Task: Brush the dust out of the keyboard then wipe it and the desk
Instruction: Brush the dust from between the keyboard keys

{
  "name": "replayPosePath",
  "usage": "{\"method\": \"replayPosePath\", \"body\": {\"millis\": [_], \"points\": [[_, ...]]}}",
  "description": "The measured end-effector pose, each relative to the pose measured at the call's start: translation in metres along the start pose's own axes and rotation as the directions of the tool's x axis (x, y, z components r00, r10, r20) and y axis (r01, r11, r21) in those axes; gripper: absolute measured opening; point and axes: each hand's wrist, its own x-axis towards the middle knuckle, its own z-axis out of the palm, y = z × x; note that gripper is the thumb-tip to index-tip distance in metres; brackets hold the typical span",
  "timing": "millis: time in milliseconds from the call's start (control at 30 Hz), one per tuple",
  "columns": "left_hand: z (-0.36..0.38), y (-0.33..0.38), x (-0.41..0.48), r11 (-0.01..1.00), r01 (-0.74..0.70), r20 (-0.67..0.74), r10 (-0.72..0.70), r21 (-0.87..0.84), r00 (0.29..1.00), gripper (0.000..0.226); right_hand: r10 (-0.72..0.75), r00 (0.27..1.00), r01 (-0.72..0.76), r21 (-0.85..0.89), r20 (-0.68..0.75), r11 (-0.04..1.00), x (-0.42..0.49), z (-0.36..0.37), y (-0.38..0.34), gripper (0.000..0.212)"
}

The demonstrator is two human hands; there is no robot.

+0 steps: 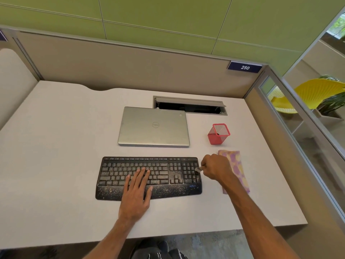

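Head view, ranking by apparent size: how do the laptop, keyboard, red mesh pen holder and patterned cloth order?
1. keyboard, though it lies nearer the camera than the laptop, so its lead is unsure
2. laptop
3. patterned cloth, only partly visible
4. red mesh pen holder

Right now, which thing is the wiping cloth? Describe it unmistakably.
Start at the black keyboard on the desk. Off its right end, partly hidden by the right hand, lies a flat folded cloth. It alone is purple-and-yellow patterned; the cup beyond it is red mesh.
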Motion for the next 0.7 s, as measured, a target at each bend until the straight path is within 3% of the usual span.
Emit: {"method": "replayPosePath", "body": {"millis": [333,600,700], "points": [[0.0,0.0,0.001,1.0,-0.002,0.003,0.002,0.015,1.0,0.069,-0.148,0.989,0.148,-0.005,-0.007,0.989,0.004,0.015,-0.019,0.017],[0.0,0.0,0.001,1.0,0.0,0.008,0.0,0.02,1.0,0.07,-0.282,0.958,0.285,0.079,-0.041,0.955,0.01,0.01,-0.045,0.019],[0.0,0.0,0.001,1.0,0.003,0.015,-0.003,0.013,1.0,0.07,-0.271,0.96,0.278,0.113,-0.072,0.954,0.012,0.007,-0.048,0.023]]}}
